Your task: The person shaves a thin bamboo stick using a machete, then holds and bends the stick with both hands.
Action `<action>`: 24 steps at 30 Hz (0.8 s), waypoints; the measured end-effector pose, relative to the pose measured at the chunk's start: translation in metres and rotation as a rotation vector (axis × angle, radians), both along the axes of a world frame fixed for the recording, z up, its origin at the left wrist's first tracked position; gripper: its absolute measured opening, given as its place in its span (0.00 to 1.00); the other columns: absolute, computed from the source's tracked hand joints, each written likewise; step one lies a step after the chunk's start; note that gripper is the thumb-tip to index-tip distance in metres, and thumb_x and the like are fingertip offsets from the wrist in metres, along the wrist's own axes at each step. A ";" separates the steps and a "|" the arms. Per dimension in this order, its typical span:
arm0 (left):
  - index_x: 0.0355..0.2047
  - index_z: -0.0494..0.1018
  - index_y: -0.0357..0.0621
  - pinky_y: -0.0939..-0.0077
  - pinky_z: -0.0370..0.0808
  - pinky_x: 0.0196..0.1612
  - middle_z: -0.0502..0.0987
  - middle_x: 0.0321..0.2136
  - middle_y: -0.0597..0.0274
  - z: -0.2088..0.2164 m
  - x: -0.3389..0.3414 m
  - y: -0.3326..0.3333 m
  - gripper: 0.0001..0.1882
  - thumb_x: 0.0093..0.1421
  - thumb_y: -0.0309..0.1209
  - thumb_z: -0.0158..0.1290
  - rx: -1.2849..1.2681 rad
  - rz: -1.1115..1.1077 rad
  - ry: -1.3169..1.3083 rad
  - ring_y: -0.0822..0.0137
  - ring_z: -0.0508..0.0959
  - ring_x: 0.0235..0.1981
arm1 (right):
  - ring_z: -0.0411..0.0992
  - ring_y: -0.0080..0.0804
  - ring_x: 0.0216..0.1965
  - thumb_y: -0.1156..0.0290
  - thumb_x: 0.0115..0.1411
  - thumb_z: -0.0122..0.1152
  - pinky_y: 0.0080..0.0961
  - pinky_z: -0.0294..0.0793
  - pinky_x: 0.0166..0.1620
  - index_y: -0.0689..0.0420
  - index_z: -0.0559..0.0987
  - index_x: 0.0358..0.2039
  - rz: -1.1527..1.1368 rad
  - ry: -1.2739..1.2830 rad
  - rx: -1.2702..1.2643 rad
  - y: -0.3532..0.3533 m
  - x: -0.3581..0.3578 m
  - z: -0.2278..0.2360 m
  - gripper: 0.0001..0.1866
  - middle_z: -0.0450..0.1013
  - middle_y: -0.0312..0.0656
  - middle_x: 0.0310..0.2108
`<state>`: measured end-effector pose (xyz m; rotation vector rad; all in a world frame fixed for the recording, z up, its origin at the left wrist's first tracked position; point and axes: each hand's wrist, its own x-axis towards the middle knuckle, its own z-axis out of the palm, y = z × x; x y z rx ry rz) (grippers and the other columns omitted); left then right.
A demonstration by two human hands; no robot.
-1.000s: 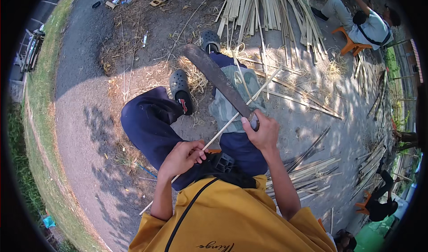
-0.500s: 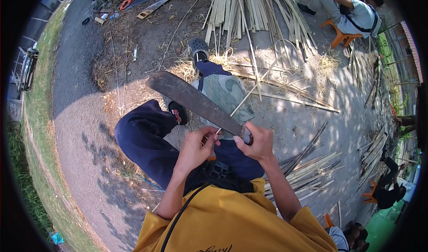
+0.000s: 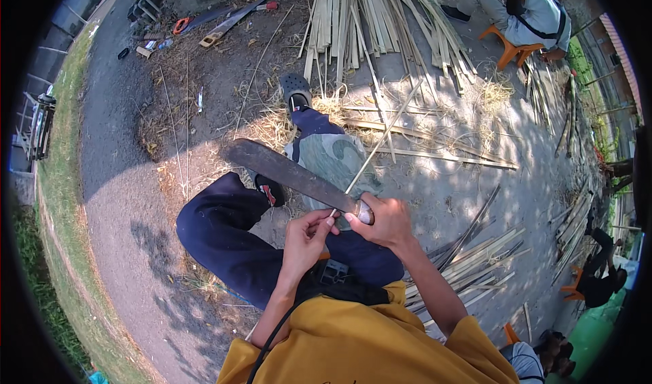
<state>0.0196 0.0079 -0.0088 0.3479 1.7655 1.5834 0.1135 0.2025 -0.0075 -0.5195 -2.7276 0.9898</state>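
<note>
Your left hand [image 3: 307, 242] pinches a pale, thin strip [image 3: 367, 161] between thumb and fingers near the frame's centre; the strip slants toward the upper right. Your right hand [image 3: 387, 221] is closed around the handle of a broad, dark knife [image 3: 292, 169], its long blade crossing the strip and pointing upper left. Marks on your yellow shirt [image 3: 367, 343], perhaps lettering, are cut off by the lower edge.

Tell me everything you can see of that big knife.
The big knife has a long, wide, dark blade, seemingly metal, with a dull surface and rounded tip. The right hand grips its handle, covering most of it. The blade points forward and left, crossing over a thin pale strip near the handle. Whether it touches the strip or the nearby left hand is unclear.
</note>
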 end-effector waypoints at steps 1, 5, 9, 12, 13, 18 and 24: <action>0.52 0.81 0.32 0.83 0.73 0.32 0.83 0.31 0.65 0.002 0.004 -0.007 0.12 0.73 0.24 0.55 0.005 -0.004 0.006 0.80 0.78 0.30 | 0.78 0.50 0.21 0.47 0.55 0.72 0.43 0.76 0.27 0.55 0.81 0.31 -0.004 0.006 0.005 -0.002 0.001 0.000 0.21 0.75 0.47 0.18; 0.51 0.83 0.33 0.83 0.75 0.36 0.83 0.30 0.64 0.014 0.026 -0.039 0.12 0.73 0.22 0.55 -0.107 0.067 -0.006 0.80 0.79 0.31 | 0.79 0.50 0.21 0.44 0.56 0.71 0.43 0.77 0.26 0.54 0.83 0.33 0.015 -0.026 0.054 -0.002 0.001 -0.001 0.24 0.77 0.46 0.18; 0.51 0.84 0.35 0.85 0.75 0.35 0.83 0.29 0.66 0.014 0.031 -0.040 0.12 0.72 0.21 0.55 -0.071 0.121 -0.023 0.81 0.78 0.30 | 0.78 0.51 0.21 0.47 0.56 0.71 0.43 0.75 0.27 0.56 0.81 0.32 -0.048 0.018 -0.039 -0.006 -0.006 -0.001 0.22 0.74 0.47 0.16; 0.51 0.84 0.36 0.85 0.72 0.32 0.82 0.27 0.67 0.010 0.022 -0.024 0.12 0.72 0.22 0.55 -0.079 0.115 0.001 0.82 0.76 0.28 | 0.78 0.51 0.21 0.46 0.56 0.70 0.43 0.75 0.27 0.56 0.81 0.33 -0.021 -0.055 -0.108 -0.008 -0.008 -0.001 0.23 0.74 0.47 0.16; 0.51 0.84 0.37 0.85 0.69 0.29 0.82 0.26 0.68 0.008 0.020 -0.021 0.12 0.72 0.23 0.55 -0.106 0.100 0.046 0.83 0.74 0.26 | 0.78 0.51 0.21 0.46 0.56 0.70 0.43 0.75 0.27 0.56 0.81 0.33 -0.017 -0.055 -0.106 -0.009 -0.008 -0.001 0.23 0.74 0.47 0.16; 0.52 0.84 0.37 0.85 0.65 0.28 0.80 0.26 0.70 0.026 0.024 -0.051 0.12 0.73 0.23 0.55 -0.161 0.085 0.001 0.84 0.71 0.26 | 0.79 0.52 0.22 0.42 0.57 0.68 0.46 0.77 0.28 0.54 0.83 0.35 -0.002 -0.075 -0.046 -0.005 -0.009 -0.003 0.25 0.76 0.47 0.16; 0.52 0.84 0.38 0.86 0.64 0.28 0.79 0.26 0.70 0.027 0.036 -0.064 0.12 0.73 0.23 0.55 -0.160 0.120 -0.066 0.84 0.70 0.25 | 0.79 0.52 0.22 0.47 0.56 0.69 0.44 0.75 0.28 0.56 0.82 0.34 -0.011 -0.073 -0.044 -0.012 -0.009 0.001 0.23 0.75 0.49 0.17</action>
